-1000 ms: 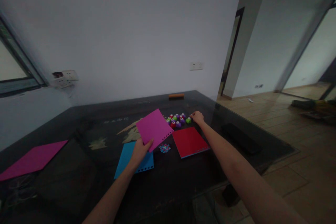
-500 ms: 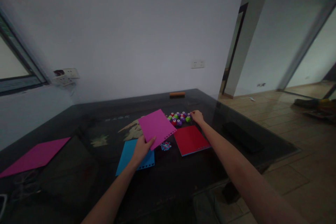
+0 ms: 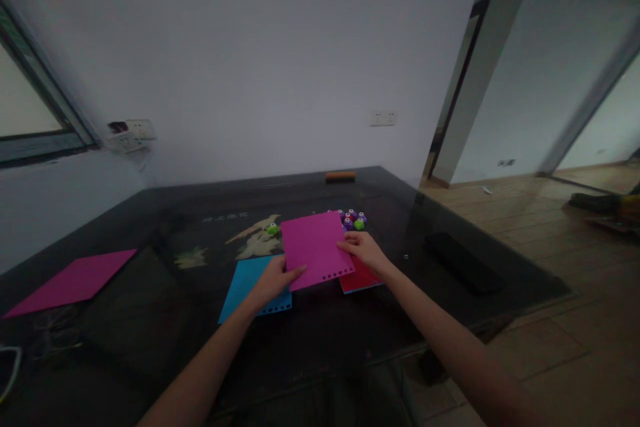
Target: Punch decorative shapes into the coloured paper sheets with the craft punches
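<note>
A pink sheet of paper (image 3: 317, 250) with a row of punched holes along its near edge is held up over the middle of the table. My left hand (image 3: 273, 282) grips its lower left corner, thumb on top. At the right edge of the sheet, my right hand (image 3: 369, 255) is closed with its fingertips against the paper. Below lie a blue sheet (image 3: 245, 283) on the left and a partly covered red sheet (image 3: 364, 277) on the right. Several eyeball-like toys (image 3: 359, 223) in purple, green and red show behind the pink sheet, which hides some. A green one (image 3: 273, 229) sits apart, left.
The dark table (image 3: 320, 340) bears another pink sheet (image 3: 75, 280) at far left, a black flat strip (image 3: 463, 261) at right and a brown roll (image 3: 341, 177) by the wall. Cables (image 3: 55, 340) lie near the left front.
My right hand has come from the toys to the pink sheet's right edge. The sheet has turned straighter and moved right, covering the small coloured pieces. A green toy now shows left of it.
</note>
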The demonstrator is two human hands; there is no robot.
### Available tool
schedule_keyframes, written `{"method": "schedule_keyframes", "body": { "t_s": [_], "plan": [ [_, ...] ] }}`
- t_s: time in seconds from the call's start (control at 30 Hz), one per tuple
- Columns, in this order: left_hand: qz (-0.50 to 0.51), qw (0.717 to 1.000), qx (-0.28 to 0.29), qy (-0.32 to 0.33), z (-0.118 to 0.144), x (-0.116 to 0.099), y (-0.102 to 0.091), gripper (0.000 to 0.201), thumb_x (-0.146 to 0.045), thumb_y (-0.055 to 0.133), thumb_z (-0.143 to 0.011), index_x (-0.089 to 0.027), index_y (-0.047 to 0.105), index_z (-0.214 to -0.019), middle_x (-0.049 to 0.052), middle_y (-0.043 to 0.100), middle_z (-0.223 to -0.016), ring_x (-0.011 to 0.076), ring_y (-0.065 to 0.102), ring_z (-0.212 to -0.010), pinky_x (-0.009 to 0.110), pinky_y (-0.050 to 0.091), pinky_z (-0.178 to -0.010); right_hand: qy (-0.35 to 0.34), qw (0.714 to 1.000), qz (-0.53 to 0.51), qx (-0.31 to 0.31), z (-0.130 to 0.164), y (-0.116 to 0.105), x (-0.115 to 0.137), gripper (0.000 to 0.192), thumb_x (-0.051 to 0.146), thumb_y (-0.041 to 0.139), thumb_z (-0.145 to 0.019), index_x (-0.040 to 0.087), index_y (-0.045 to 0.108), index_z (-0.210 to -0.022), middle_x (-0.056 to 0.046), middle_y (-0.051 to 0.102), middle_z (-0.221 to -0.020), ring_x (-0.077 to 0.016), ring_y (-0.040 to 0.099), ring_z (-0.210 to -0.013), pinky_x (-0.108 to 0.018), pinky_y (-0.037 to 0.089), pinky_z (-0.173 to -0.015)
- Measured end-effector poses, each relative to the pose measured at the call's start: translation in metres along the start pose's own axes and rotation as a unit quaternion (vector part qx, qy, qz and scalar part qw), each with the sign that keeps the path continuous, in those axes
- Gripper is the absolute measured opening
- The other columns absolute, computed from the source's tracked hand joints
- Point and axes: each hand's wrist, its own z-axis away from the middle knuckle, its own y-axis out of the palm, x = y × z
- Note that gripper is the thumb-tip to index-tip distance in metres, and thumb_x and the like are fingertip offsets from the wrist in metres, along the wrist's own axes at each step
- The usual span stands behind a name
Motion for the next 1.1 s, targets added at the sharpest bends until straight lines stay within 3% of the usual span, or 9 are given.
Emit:
{"method": "schedule_keyframes", "body": {
  "t_s": [0.3,0.47,0.67,0.9,1.1],
  "plan": [
    [-0.041,0.992,-0.100,0.060,-0.003,-0.002,-0.004,0.017,-0.033,0.058,-0.074,-0.017,0.064,-0.073,0.000,0.062,-0.061,0.0140,0.057,-0.057,0.021,0.043,-0.051,0.038,0.996,-0.077,-0.026,0.001,-0.009,0.002,0.032,0.039,0.077,-0.056,0.016,0.066,-0.075,-0.003,0.069,-0.072,-0.0172,0.064,-0.063,-0.032,0.050,-0.067],
    [-0.062,0.989,-0.115,0.070,-0.002,-0.002,0.000,0.017,-0.032,0.058,-0.075,-0.017,0.065,-0.074,0.002,0.065,-0.068,0.0150,0.059,-0.062,0.023,0.046,-0.055,0.001,0.995,-0.080,-0.068,-0.003,-0.014,-0.002,0.029,0.034,0.077,-0.056,0.016,0.065,-0.076,-0.001,0.068,-0.072,-0.0144,0.062,-0.064,-0.029,0.048,-0.068],
    [-0.047,0.987,-0.136,0.074,-0.004,-0.006,0.011,0.014,-0.029,0.059,-0.073,-0.016,0.063,-0.078,0.004,0.067,-0.074,0.0171,0.063,-0.070,0.026,0.050,-0.065,0.006,0.993,-0.062,-0.097,-0.005,-0.024,-0.002,0.030,0.039,0.075,-0.059,0.015,0.067,-0.076,-0.003,0.067,-0.071,-0.0152,0.060,-0.062,-0.030,0.048,-0.063],
    [0.035,0.989,-0.108,0.094,-0.019,-0.030,0.037,0.038,-0.021,0.062,-0.071,-0.017,0.045,-0.105,-0.004,0.063,-0.062,0.0125,0.061,-0.057,0.023,0.049,-0.058,-0.001,0.986,-0.052,-0.158,-0.004,-0.054,0.003,0.039,0.035,0.077,-0.055,0.016,0.065,-0.086,-0.003,0.067,-0.071,-0.0144,0.060,-0.061,-0.027,0.047,-0.061],
    [0.021,0.994,-0.077,0.075,-0.036,-0.030,0.073,0.010,-0.016,0.059,-0.074,-0.016,0.051,-0.080,-0.005,0.058,-0.053,0.0098,0.057,-0.047,0.018,0.044,-0.047,0.013,0.981,0.001,-0.196,-0.002,-0.088,0.002,0.031,0.031,0.073,-0.059,0.013,0.067,-0.084,-0.005,0.069,-0.077,-0.0139,0.060,-0.063,-0.025,0.045,-0.060]
  ]
}}
